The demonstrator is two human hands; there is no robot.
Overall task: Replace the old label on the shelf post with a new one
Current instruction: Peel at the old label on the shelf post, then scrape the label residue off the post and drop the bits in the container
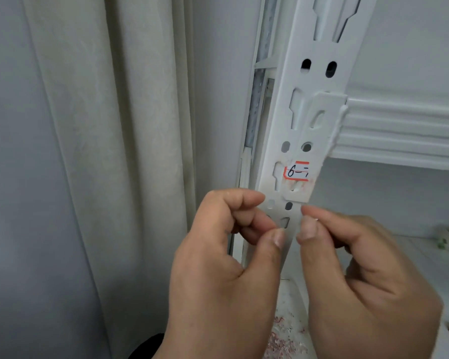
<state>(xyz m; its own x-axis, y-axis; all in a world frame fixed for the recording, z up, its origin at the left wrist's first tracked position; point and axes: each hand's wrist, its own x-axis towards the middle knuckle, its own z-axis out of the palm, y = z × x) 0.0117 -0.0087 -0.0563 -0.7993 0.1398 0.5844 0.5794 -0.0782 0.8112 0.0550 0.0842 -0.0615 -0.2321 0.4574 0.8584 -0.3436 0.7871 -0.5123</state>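
White steel post (293, 141) runs up the middle of the view, punched with slots and round holes, and the old label (297, 172) sits on it at about 12 o'clock from the hands: a torn white sticker with an orange-red border, part of it already gone and pale residue showing below it. A beam (399, 130) joins the post at 3 o'clock from the label.

Both hands hover just below the label, in front of the post. The left hand (226, 255) has its fingers curled, thumb tip meeting the forefinger as if pinching something very small; what it holds, if anything, is too small to tell. The right hand (360, 268) likewise presses thumb to forefinger, with a tiny pale fleck at the fingertips, probably a scrap of sticker. Neither hand touches the label.

The step in hand looks like peeling off the rest. To do it well, I would drop the scrap, catch a lifted corner with a nail, and pull slowly and flat along the post so the paper comes away whole instead of shredding. The residue should be rubbed off before the new one goes on, or it will not stick well.

Handwritten in black, the label reads "6-", followed by a cut-off stroke I cannot make out. Pink-and-white shreds (283, 335) lie at 6 o'clock.
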